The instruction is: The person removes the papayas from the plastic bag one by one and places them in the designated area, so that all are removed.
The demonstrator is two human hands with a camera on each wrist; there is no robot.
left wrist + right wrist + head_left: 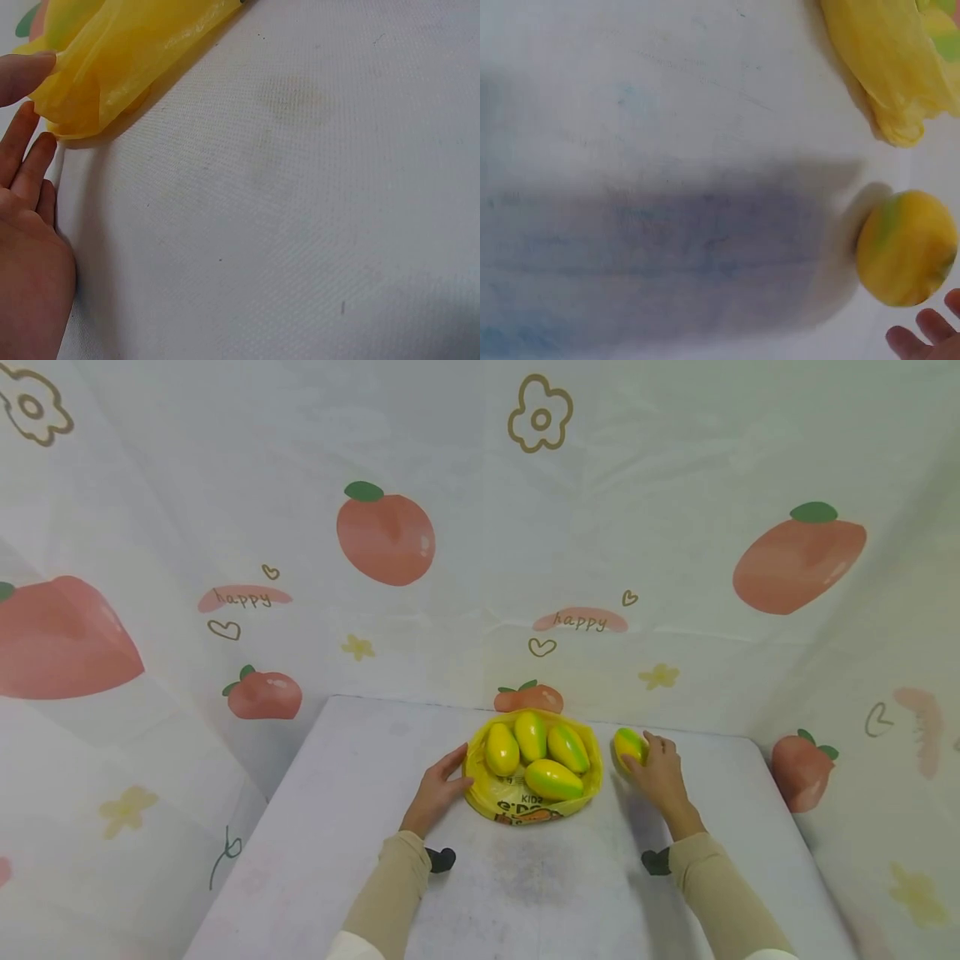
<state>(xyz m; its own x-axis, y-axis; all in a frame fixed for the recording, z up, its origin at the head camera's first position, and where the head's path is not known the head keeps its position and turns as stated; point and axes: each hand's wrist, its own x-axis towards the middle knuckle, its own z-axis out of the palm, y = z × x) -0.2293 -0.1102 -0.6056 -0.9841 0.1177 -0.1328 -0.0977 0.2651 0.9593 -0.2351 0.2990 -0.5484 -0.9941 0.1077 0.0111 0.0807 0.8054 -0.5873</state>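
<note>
Several yellow-green mangoes (553, 779) lie inside a yellow plastic bag (480, 793) whose mouth is spread wide and whose front carries printed lettering. At the bag's left side is my left hand (435, 793), fingers extended and thumb apart, the fingertips right at the yellow film (112, 67). To the right of the bag, one more mango (628, 748) rests on the table. Beside it is my right hand (662, 774), thumb along the near side and fingers at the right. In the right wrist view the fingertips (933, 325) are just off this mango (906, 247).
The white table (525, 893) ends at a back edge just behind the bag. A white curtain (480, 527) printed with fruit, flowers and "happy" surrounds it on the back and sides. A dark wrist fitting shows on each forearm.
</note>
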